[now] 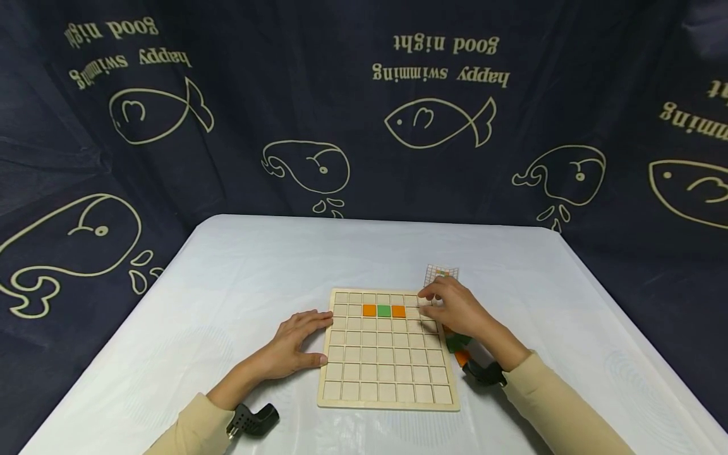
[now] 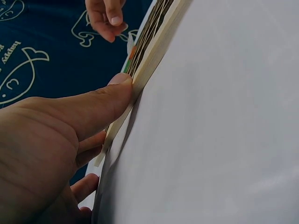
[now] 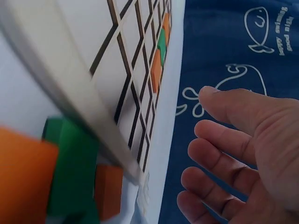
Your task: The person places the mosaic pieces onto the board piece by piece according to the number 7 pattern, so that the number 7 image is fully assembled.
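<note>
A square wooden grid board (image 1: 385,373) lies on the white table. In its second row from the far edge sit an orange tile (image 1: 370,310), a green tile (image 1: 383,311) and another orange tile (image 1: 399,311), side by side. My left hand (image 1: 290,346) touches the board's left edge, thumb and fingertips against the rim. Over the far right corner hovers my right hand (image 1: 457,308), fingers loosely bent; the right wrist view shows nothing between them. Loose green (image 3: 72,172) and orange blocks (image 3: 23,177) lie beside the board's right edge, partly hidden by the right arm in the head view.
Behind the right hand stands or lies a small card with a printed grid (image 1: 442,272), partly covered by that hand. The white tabletop (image 1: 273,259) ends at a dark curtain (image 1: 364,82) with fish and whale drawings.
</note>
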Demonstrator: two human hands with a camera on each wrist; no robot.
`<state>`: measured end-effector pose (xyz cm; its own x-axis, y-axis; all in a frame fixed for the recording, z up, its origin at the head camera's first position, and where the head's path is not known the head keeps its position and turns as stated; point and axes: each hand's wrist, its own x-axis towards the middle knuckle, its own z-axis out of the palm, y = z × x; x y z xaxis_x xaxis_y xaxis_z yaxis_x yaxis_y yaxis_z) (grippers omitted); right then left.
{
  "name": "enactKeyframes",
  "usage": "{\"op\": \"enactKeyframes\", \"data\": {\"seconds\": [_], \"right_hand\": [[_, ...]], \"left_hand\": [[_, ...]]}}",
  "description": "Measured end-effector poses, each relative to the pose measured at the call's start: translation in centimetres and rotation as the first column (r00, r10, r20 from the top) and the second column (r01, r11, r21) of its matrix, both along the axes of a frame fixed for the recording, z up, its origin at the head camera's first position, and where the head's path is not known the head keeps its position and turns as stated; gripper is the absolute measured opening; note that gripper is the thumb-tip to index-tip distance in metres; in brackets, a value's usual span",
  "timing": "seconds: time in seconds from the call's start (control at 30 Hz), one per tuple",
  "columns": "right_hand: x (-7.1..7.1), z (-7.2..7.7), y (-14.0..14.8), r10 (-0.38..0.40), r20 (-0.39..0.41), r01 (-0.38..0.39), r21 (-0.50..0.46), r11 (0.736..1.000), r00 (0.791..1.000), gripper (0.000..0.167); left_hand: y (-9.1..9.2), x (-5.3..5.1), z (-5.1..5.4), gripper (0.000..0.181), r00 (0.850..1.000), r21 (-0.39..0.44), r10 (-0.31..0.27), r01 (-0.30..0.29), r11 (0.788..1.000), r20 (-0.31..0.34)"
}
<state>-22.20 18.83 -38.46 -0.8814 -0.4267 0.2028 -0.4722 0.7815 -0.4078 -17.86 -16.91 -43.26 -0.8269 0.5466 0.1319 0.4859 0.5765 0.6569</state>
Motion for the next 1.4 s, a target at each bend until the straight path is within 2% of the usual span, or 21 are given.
{"op": "enactKeyframes", "data": {"seconds": [0.2,0.6,0.8,1.03,1.4], "right_hand": [[0.5,0.1,1.1,-0.041,0.02,0.042,-0.022,0.999,0.999,0.026],[1.5,0.0,3.6,-0.097,0.02,0.097,-0.003,0.995,0.995,0.025],[2.1,-0.4,4.9,-0.094,0.035,0.094,0.004,0.996,0.995,0.024],[2.8,-0.9,6.0,-0.092,0.048,0.092,0.003,0.996,0.995,0.025],[3.3,-1.8,7.5,-0.065,0.083,0.061,0.048,0.997,0.994,0.031]], "left_hand": [[0.0,0.0,0.0,0.069,1.0,0.001,0.004,-0.004,1.0,0.006],[0.0,0.0,0.0,0.069,1.0,-0.001,0.002,-0.002,1.0,0.006],[0.0,0.1,0.1,0.07,1.0,0.006,0.001,-0.001,1.0,0.025],[-0.1,0.0,0.0,0.069,1.0,0.002,-0.005,0.005,1.0,-0.004],[0.0,0.0,0.0,0.069,1.0,-0.002,0.004,-0.004,1.0,0.002]]}}
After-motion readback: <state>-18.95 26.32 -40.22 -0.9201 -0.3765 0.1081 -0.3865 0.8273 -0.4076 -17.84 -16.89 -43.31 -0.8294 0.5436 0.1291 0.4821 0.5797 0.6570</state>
